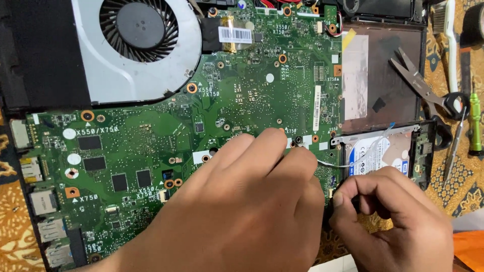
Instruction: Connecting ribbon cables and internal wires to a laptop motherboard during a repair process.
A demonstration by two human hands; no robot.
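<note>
Near the right edge of the green circuit board [212, 95], beside the hard drive [375, 151], the left hand [242, 211] presses flat, grip unseen, while the right hand [398, 221] pinches something small and dark; steady, gentle pulling seems wise.

Materials under my hands

My motherboard [201, 111] is matt green laminate; at eleven o'clock the fan housing [126, 70] is dull grey metal, at three o'clock the hard drive [375, 151] shows shiny metal.
</note>
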